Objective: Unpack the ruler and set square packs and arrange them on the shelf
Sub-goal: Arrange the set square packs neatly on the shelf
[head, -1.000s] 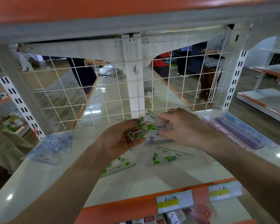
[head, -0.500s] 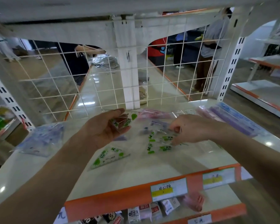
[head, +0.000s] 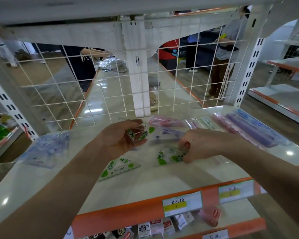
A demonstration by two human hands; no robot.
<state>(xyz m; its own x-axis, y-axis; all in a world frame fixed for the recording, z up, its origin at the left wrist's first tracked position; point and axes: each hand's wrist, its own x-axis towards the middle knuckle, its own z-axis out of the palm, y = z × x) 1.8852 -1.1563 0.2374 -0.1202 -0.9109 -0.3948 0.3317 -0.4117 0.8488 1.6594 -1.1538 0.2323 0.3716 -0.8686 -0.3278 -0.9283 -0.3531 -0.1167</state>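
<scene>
Your left hand (head: 121,138) is gripping a green-printed set square pack (head: 139,132); your right hand (head: 204,145) is pinching another green pack (head: 171,155) against the shelf (head: 59,183).

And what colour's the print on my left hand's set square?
Green; the set square shows in head view.

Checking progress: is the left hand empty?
No, the left hand holds a green-printed set square pack.

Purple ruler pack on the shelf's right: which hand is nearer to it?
Right. The right hand is left of the purple ruler pack, pinching a green set square; the left hand is farther left.
</scene>
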